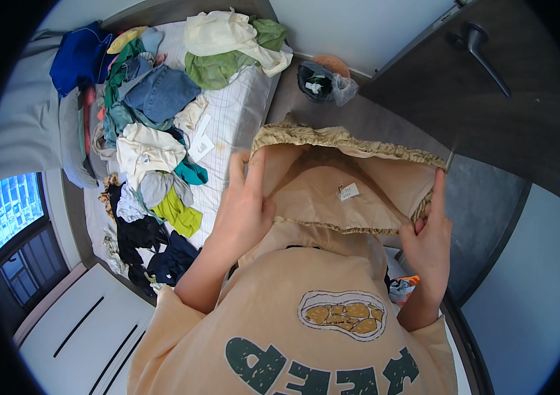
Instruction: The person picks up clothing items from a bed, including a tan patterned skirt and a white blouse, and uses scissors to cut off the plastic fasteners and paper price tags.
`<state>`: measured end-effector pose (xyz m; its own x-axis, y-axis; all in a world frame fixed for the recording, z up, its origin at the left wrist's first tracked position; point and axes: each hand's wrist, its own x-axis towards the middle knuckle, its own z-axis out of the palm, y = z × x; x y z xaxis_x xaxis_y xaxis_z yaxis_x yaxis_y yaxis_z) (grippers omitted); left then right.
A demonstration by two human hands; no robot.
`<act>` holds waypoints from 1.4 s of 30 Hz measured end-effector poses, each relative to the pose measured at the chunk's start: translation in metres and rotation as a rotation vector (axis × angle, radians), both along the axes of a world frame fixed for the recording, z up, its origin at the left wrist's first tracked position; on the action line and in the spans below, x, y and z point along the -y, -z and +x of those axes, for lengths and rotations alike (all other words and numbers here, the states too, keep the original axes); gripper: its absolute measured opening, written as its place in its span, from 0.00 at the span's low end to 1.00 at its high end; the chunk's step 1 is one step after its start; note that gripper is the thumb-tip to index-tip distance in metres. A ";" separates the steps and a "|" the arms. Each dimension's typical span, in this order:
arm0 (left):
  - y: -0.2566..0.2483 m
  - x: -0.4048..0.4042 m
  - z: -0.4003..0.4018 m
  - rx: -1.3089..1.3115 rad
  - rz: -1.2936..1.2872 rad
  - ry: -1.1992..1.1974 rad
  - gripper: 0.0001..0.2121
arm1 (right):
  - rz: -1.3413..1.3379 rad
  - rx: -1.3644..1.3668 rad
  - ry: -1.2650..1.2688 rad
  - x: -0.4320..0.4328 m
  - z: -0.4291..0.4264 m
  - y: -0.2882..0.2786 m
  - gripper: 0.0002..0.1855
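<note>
A tan garment with a gathered elastic waistband (pixel 349 140) is stretched wide in front of my body, its opening facing up towards me. The pale lining shows inside, with a small white label (pixel 349 191) bearing writing. My left hand (pixel 243 207) grips one end of the band, fingers inside the edge and thumb near the near rim. My right hand (pixel 430 232) holds the other end, index finger raised along the edge. The lower part of the garment is hidden beneath the opening.
Left, a bed with a striped sheet (pixel 230 118) bears heaped clothes, among them a denim piece (pixel 161 94), a cream garment (pixel 149 153) and a lime-green one (pixel 178 212). A lined waste bin (pixel 314 81) stands beyond the bed's corner. A dark door (pixel 522 113) stands at the right.
</note>
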<state>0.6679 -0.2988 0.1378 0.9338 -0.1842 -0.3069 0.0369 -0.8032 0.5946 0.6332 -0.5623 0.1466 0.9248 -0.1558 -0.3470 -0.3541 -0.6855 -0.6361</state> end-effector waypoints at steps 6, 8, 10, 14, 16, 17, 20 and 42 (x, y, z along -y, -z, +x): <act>-0.007 0.001 -0.001 -0.024 -0.009 0.001 0.34 | -0.012 -0.037 -0.038 0.006 -0.004 -0.005 0.44; -0.008 0.001 -0.001 -0.018 0.006 0.017 0.34 | -0.010 -0.043 -0.041 0.008 -0.006 -0.005 0.44; -0.009 0.000 -0.002 -0.033 0.006 0.010 0.34 | 0.003 -0.050 -0.039 0.007 -0.007 -0.006 0.44; -0.012 0.001 -0.002 -0.054 0.006 0.000 0.34 | 0.009 -0.053 -0.048 0.007 -0.008 -0.005 0.44; -0.011 0.000 -0.003 -0.048 0.015 0.005 0.35 | 0.012 -0.078 -0.050 0.006 -0.007 -0.008 0.43; -0.011 -0.001 -0.003 -0.044 0.020 0.008 0.36 | 0.014 -0.090 -0.052 0.006 -0.007 -0.009 0.43; -0.014 -0.002 -0.003 -0.057 -0.017 -0.006 0.38 | 0.011 -0.152 -0.128 0.009 -0.007 -0.012 0.42; -0.028 0.005 0.009 -0.073 -0.596 0.140 0.45 | 0.416 0.195 -0.461 -0.054 0.038 0.107 0.23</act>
